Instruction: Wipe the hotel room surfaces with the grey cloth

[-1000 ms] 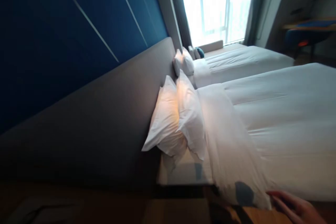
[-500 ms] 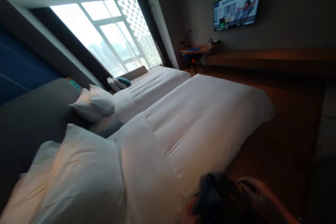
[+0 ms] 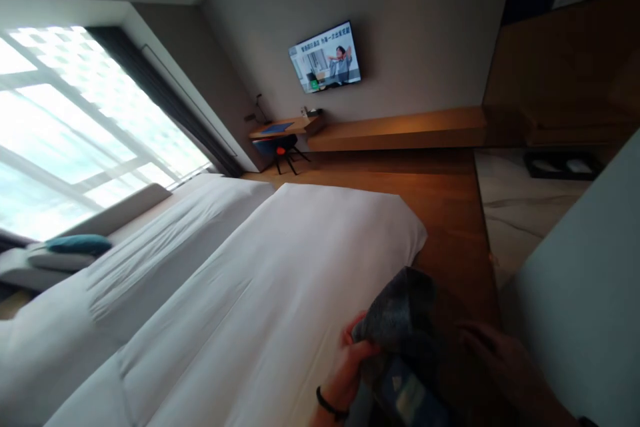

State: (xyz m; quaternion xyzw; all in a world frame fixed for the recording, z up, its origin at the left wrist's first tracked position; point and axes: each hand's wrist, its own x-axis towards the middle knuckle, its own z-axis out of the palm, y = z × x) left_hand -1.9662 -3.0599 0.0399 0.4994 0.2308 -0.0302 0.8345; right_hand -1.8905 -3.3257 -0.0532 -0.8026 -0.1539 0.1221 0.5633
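Note:
My left hand [image 3: 347, 363], with a dark band on the wrist, is closed on a dark grey cloth [image 3: 395, 310] near the lower middle of the view. The cloth hangs beside the near bed [image 3: 300, 253]. Under it shows a dark blue item [image 3: 413, 393] with a pale patch, too dim to name. To the right of the cloth is my right hand [image 3: 490, 353], blurred and in shadow, apart from the cloth; its fingers are hard to make out.
Beyond the near bed lies a second bed [image 3: 170, 240] by the window [image 3: 65, 127]. A desk [image 3: 295, 125] with a chair [image 3: 281, 150], a long wooden shelf [image 3: 400, 130] and a television [image 3: 325, 59] line the far wall. A pale surface [image 3: 585, 280] rises at right.
The view has swung right, so the pillows have left it and the pale surface at right has come in. My left hand and the cloth now show more fully.

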